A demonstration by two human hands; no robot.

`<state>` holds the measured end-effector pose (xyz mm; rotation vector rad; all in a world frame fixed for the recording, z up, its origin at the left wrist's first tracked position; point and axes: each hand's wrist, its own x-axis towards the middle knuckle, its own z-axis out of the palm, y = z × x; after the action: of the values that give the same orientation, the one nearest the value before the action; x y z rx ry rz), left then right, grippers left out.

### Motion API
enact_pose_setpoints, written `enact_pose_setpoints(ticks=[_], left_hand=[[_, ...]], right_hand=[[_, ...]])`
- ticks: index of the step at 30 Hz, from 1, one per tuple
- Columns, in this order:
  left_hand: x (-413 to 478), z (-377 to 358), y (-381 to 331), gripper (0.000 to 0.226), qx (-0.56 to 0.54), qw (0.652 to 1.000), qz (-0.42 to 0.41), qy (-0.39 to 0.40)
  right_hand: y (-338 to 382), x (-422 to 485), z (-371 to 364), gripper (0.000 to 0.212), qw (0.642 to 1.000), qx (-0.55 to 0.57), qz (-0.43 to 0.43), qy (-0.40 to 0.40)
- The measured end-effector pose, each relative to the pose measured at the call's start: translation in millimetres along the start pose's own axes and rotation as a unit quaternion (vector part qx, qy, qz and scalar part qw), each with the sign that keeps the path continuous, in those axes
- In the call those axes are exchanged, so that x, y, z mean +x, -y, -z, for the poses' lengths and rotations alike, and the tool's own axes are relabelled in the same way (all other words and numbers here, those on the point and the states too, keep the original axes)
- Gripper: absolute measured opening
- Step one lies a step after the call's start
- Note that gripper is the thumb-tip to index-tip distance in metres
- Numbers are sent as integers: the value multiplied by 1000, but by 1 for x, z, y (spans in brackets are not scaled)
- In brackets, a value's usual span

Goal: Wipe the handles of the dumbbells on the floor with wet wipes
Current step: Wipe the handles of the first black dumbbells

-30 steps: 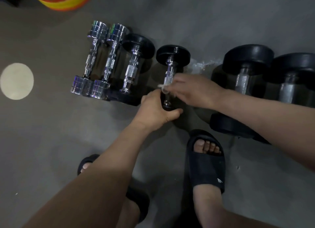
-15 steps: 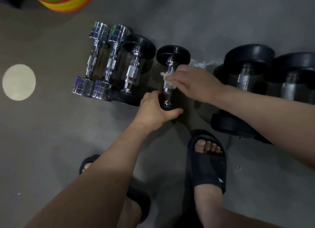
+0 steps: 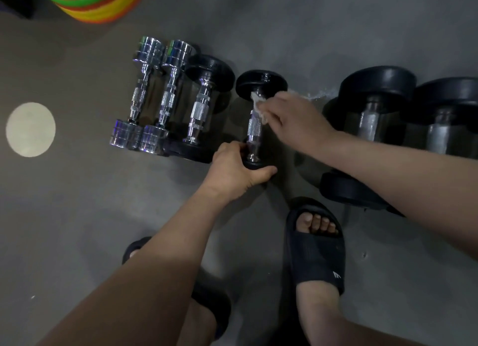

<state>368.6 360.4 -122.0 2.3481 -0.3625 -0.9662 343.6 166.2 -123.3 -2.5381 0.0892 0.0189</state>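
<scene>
Black rubber and knurled steel: the small black dumbbell (image 3: 261, 83) lies on the floor (image 3: 77, 216) ahead of my feet, and I place everything else from it. My left hand (image 3: 232, 169) is clamped round its near head, fingers and thumb curled over the rim to pin it. My right hand (image 3: 292, 118) pinches the wet wipe (image 3: 258, 105) against the far end of the handle (image 3: 254, 128), right under the far head.

Just left of this dumbbell lies a second black dumbbell (image 3: 200, 110) with a chrome handle, and beyond that two chrome dumbbells (image 3: 144, 97) touch each other. To its right, well apart, sit two big black dumbbells (image 3: 372, 118). Something shiny and crinkled (image 3: 310, 94) lies on the floor between them and it. It may be the wipe packet, but I cannot tell.

The wipe looks bunched and small, so I judge it could snag on the knurling and slip from my pinch. It may also clean only the top of the bar unless I turn the dumbbell. If my left hand eases, the dumbbell could roll into its neighbour.

A second ago the wipe sat near the middle of the handle. It has since travelled away from me to the far end, while my left hand has stayed on the near head.
</scene>
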Motion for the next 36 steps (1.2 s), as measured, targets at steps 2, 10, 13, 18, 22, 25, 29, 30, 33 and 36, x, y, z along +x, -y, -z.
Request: enact_pose_setpoints(ticks=[2, 10, 13, 18, 22, 25, 29, 30, 33, 36], left_hand=[[0, 0, -1, 98, 7, 1000, 5, 2], [-1, 2, -2, 86, 36, 999, -2, 10], [-1, -1, -7, 84, 59, 998, -1, 1], [-6, -1, -7, 90, 34, 999, 14, -20], [-6, 5, -7, 92, 32, 999, 22, 3], [-8, 6, -13, 74, 47, 999, 24, 10], [-2, 4, -27, 53, 40, 997, 62, -17], [1, 3, -30, 49, 42, 996, 75, -29], [13, -2, -39, 45, 71, 991, 101, -50], [17, -8, -46, 43, 94, 985, 133, -63]], right_hand=[[7, -16, -6, 25, 998, 21, 47, 30], [-4, 4, 3, 27, 1000, -1, 5, 3], [1, -12, -6, 20, 999, 37, -6, -4], [7, -27, -9, 30, 980, 38, 156, 119], [-3, -5, -5, 22, 996, 26, 44, 67], [-8, -1, -12, 13, 999, 39, -30, -17], [-10, -10, -14, 11, 999, 31, 37, 25], [-13, -10, -10, 12, 999, 26, 41, 26], [-20, -4, 2, 13, 999, 43, -13, -25], [-21, -3, 5, 14, 997, 62, -34, -44]])
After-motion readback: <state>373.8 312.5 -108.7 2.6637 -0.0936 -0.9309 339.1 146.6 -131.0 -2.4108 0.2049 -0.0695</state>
